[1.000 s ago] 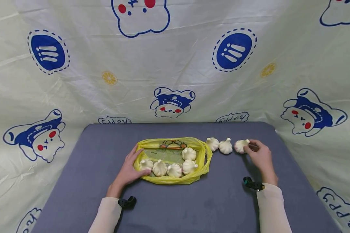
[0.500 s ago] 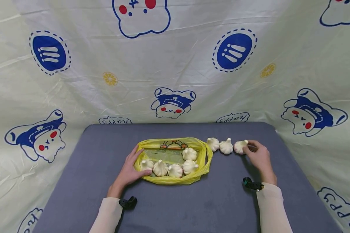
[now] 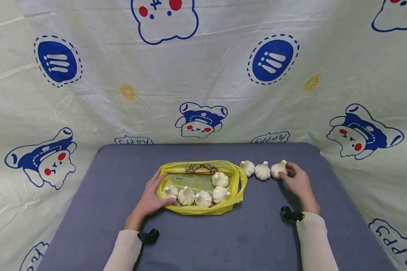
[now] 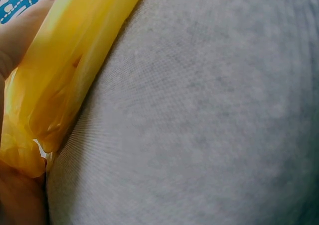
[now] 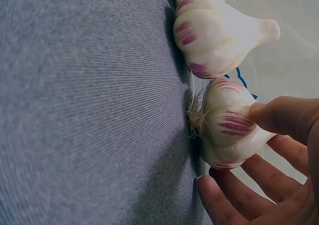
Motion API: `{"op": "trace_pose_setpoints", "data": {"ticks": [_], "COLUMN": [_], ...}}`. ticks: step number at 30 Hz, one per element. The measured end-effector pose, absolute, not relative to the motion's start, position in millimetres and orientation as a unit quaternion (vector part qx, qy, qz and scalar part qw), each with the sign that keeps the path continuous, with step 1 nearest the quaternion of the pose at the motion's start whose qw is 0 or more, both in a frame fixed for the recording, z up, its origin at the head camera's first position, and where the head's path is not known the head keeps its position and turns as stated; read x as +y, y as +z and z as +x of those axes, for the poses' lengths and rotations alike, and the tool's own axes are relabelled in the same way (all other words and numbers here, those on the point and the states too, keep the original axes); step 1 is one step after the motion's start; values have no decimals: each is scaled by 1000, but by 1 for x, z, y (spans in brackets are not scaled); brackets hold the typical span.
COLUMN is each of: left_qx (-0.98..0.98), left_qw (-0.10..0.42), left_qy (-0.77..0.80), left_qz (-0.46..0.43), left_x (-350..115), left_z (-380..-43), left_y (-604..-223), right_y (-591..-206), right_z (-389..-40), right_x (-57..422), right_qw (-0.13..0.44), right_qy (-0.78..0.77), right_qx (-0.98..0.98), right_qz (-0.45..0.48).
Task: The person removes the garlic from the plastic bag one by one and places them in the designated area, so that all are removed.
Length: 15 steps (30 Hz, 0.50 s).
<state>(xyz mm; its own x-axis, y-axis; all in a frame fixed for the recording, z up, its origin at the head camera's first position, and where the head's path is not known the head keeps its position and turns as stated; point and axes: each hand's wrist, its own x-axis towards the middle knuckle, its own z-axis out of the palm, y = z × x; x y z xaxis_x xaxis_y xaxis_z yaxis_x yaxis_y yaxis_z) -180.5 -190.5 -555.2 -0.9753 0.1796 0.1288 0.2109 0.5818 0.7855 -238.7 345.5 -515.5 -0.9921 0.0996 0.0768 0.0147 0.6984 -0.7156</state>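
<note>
In the head view my left hand (image 3: 150, 198) holds the left end of a yellow plastic bag (image 3: 203, 210), thumb over its near rim and fingers at the far-left side. The bag's mouth is spread wide. Inside sit several white garlic bulbs (image 3: 203, 198), along the near side and up the right end. On the right, my right hand (image 3: 299, 183) pinches a garlic bulb (image 5: 229, 125) with purple streaks and root hairs, its thumb on the front and fingers behind. Close to its left stands another bulb (image 5: 214, 36), with a third bulb (image 3: 247, 168) beside the bag.
The grey table (image 3: 203, 241) carries everything, its far edge lying behind the bag and bulbs. A printed curtain (image 3: 203, 75) hangs beyond it. A black wrist camera (image 3: 149, 236) is strapped to the left wrist and another (image 3: 292, 213) to the right.
My right hand has shifted slightly left with its garlic bulb, bringing it nearer the other two in the row and standing its stem more upright. The left hand and bag have stayed put.
</note>
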Motion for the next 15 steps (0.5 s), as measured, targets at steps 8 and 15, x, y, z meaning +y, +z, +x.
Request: {"op": "trace_pose_setpoints", "data": {"ticks": [8,15], "left_qx": [-891,-891], "left_qw": [14,16], "left_qy": [-440,-441], "left_qz": [-109,-111], "left_x": [-191,-191], "left_z": [-180,-181], "left_y": [-554,-554], "right_y": [-515,-513], "right_z": [-239,-238], "right_x": [345,345], "right_qw": [36,28], "right_qy": [391,394], "right_qx": [-919,-918], "right_qz": [-32,-32]}}
